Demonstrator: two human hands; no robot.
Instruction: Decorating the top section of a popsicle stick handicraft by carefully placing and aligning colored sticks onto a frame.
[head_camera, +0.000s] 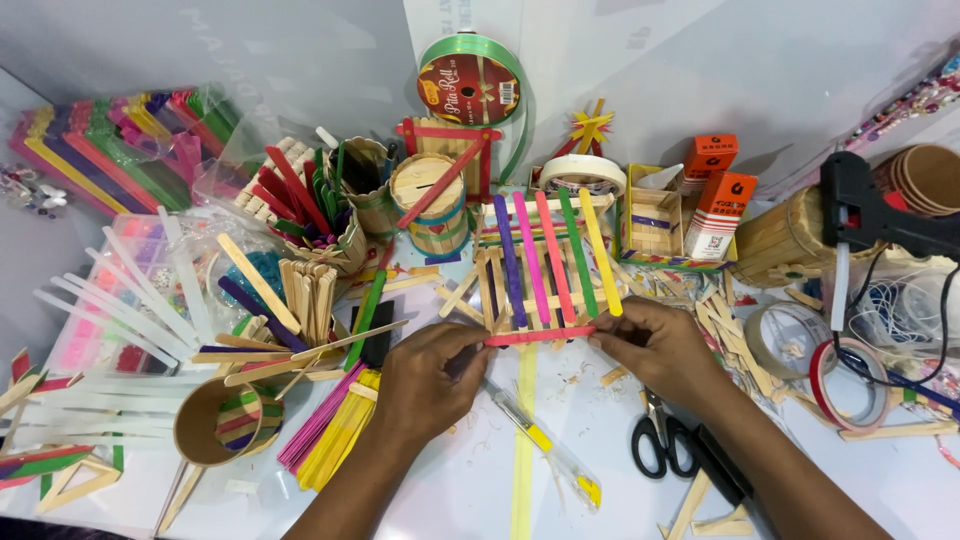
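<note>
Both arms reach up from the bottom of the view and meet in the middle. The left hand (425, 380) is curled, and its fingertips pinch the left end of a red craft stick (538, 336). The right hand (655, 345) pinches the right end of the same stick, with its fingers bent in close. The stick lies flat and sideways, touching the near edge of a little frame of sticks (545, 262). That frame has purple, pink, green and yellow sticks laid side by side on top. The white worktop (470, 480) is very full. Black scissors (662, 440) lie just beside the right wrist. A black glue gun (870, 215) sits far to the right, near rolls of tape (785, 338). A cup full of coloured sticks (310, 215) stands at the left, and a green ribbon roll (470, 85) leans on the grey wall at the back.
</note>
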